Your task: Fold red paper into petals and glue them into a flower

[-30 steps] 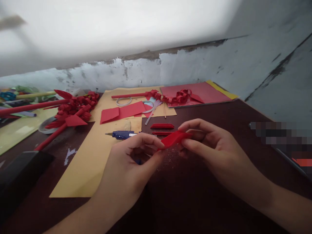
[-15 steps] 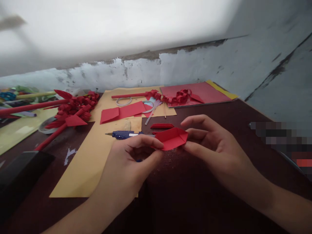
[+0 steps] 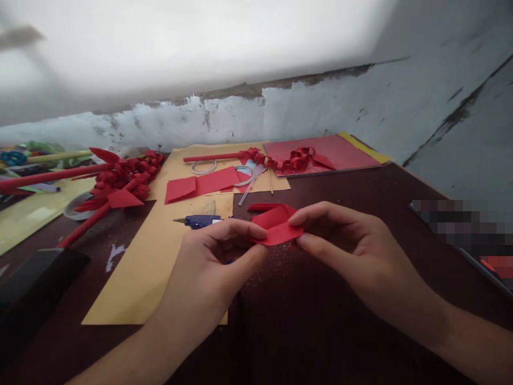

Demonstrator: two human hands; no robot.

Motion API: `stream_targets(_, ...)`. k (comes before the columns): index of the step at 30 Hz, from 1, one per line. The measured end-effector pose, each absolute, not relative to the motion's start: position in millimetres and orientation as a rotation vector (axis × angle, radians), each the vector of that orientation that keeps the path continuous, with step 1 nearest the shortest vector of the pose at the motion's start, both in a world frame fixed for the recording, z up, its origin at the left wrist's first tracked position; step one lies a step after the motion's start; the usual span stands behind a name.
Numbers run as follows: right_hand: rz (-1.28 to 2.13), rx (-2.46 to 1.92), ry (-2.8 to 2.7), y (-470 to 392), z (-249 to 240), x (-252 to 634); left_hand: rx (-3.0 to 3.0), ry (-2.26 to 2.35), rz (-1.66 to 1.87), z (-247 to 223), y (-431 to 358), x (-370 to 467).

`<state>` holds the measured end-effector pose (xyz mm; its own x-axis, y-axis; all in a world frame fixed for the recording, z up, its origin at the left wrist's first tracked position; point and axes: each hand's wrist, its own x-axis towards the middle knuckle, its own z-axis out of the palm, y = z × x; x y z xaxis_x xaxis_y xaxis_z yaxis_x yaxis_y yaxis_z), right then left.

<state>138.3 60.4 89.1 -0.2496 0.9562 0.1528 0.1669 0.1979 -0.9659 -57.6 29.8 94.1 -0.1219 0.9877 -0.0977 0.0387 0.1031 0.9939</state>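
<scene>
- Dark brown table [image 3: 340, 184] here, with a pretty scuffed wall [image 3: 320, 109] way behind the blue tool [image 3: 196, 221].
- Folded red paper [image 3: 276, 232] is just right of the blue tool, between both hands.
- Left hand [image 3: 210, 262], nearer the tool: thumb and fingers pinched almost closed on the paper's left end.
- Right hand [image 3: 360, 240], further right of it: similar narrow pinch, other end.
- Tan sheet [image 3: 132, 289] runs under the tool, red strip [image 3: 216, 182] behind it, red paper flowers [image 3: 120, 184] off to its left.

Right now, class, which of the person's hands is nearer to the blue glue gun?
Left. The left hand is just in front of the blue glue gun, partly hiding it; the right hand is farther right, at the folded red paper's far end.
</scene>
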Motion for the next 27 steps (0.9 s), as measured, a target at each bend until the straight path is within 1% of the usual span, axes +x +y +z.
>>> stream_targets(27,1.088,-1.138,-1.575,59.5,87.8,139.8,1.042,1.326,1.285,95.1,27.5,-54.6)
